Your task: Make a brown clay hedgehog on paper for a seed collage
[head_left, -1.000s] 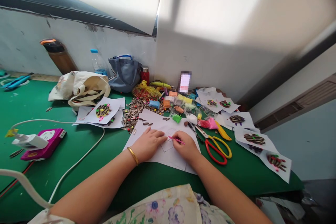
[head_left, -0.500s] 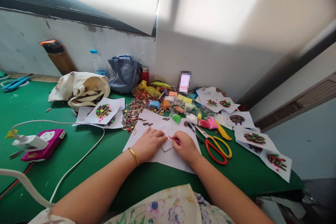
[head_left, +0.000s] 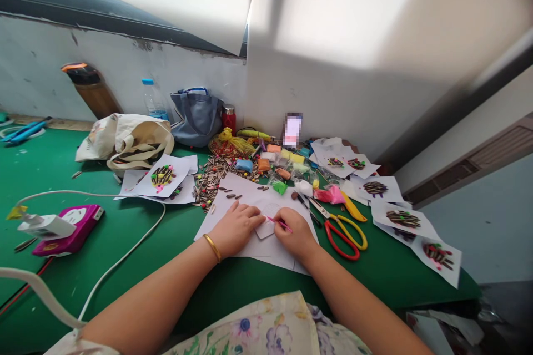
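Note:
My left hand (head_left: 235, 228) lies flat on a white paper sheet (head_left: 266, 255), with a gold bangle (head_left: 212, 247) on its wrist. My right hand (head_left: 296, 228) grips a thin pink pencil (head_left: 283, 225), its tip on a smaller paper piece (head_left: 264, 227) with a faint outline. My left fingers press near that piece's left edge. Several dark sunflower seeds (head_left: 233, 196) lie on the sheet just beyond my hands.
Beyond the sheet lies a heap of sunflower seeds (head_left: 214, 177). Red-and-yellow scissors (head_left: 343, 238) sit to the right, near seed-decorated papers (head_left: 403, 221). Modelling clay packets (head_left: 287, 162) crowd the back. A magenta power strip (head_left: 69, 231) and white cable (head_left: 125, 244) lie left.
The pink pencil has tilted slightly in my right hand. Both hands otherwise stay in place on the paper.

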Available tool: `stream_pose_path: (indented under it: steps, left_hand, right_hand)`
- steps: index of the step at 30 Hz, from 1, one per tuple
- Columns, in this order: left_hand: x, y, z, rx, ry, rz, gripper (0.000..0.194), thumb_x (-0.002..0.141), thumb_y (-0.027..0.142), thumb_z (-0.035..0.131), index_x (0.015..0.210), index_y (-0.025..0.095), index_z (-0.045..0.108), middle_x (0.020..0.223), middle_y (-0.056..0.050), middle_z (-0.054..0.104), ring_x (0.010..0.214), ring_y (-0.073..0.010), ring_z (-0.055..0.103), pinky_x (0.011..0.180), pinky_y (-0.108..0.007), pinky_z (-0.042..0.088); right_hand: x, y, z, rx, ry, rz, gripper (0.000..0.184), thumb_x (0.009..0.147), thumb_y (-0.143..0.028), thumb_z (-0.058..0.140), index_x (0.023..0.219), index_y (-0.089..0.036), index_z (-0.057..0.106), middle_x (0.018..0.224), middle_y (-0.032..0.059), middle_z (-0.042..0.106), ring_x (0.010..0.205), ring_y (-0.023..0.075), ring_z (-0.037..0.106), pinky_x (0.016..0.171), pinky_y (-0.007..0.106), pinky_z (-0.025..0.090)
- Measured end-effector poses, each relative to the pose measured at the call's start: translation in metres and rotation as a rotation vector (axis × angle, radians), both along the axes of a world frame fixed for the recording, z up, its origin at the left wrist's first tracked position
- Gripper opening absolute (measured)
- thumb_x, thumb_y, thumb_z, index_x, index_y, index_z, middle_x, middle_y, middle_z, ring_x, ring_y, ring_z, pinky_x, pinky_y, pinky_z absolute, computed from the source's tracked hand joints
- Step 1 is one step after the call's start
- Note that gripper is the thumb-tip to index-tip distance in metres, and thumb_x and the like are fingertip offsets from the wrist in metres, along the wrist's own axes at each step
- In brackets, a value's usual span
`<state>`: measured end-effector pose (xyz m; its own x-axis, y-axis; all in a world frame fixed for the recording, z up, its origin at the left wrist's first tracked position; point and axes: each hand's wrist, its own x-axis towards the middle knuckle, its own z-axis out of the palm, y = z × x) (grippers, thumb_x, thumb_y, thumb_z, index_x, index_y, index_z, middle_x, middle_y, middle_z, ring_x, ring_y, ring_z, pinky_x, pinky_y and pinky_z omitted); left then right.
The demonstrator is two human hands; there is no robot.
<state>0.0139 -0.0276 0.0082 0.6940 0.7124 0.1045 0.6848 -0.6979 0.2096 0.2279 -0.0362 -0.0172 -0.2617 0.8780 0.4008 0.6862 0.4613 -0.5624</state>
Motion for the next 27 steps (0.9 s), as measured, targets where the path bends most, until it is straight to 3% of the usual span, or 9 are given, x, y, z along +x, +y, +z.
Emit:
stream_pose_path:
  steps: [10, 16, 27]
  left_hand:
    - [0.0012, -0.0007, -0.0007, -0.010, -0.011, 0.009, 0.038, 0.094, 0.018, 0.044, 0.128, 0.029, 0.056, 0.127, -0.007, 0.060, 0.118, -0.0263, 0.050, 0.110, -0.057, 0.024]
    - [0.0018, -0.0005, 0.0005, 0.003, -0.008, 0.014, 0.039, 0.093, 0.015, 0.046, 0.126, 0.030, 0.058, 0.125, -0.006, 0.061, 0.116, -0.0258, 0.052, 0.109, -0.056, 0.026]
    - [0.0007, -0.0002, -0.0018, 0.010, -0.029, 0.020, 0.038, 0.092, 0.016, 0.049, 0.125, 0.031, 0.059, 0.124, -0.006, 0.061, 0.115, -0.0249, 0.052, 0.110, -0.055, 0.025]
  right_hand:
    - [0.0002, -0.0038, 0.0022, 0.025, -0.032, 0.010, 0.014, 0.069, -0.008, 0.048, 0.072, -0.022, 0.050, 0.073, 0.0008, 0.056, 0.072, 0.0173, 0.052, 0.067, 0.028, 0.038]
    - [0.0031, -0.0062, 0.0018, -0.017, -0.002, -0.056, 0.014, 0.068, -0.007, 0.048, 0.068, -0.022, 0.048, 0.069, -0.0010, 0.053, 0.069, 0.0161, 0.050, 0.064, 0.027, 0.036]
    - [0.0005, -0.0090, 0.0039, -0.120, 0.080, 0.037, 0.014, 0.070, -0.008, 0.050, 0.072, -0.021, 0.054, 0.072, -0.0012, 0.058, 0.071, 0.0151, 0.052, 0.066, 0.026, 0.038]
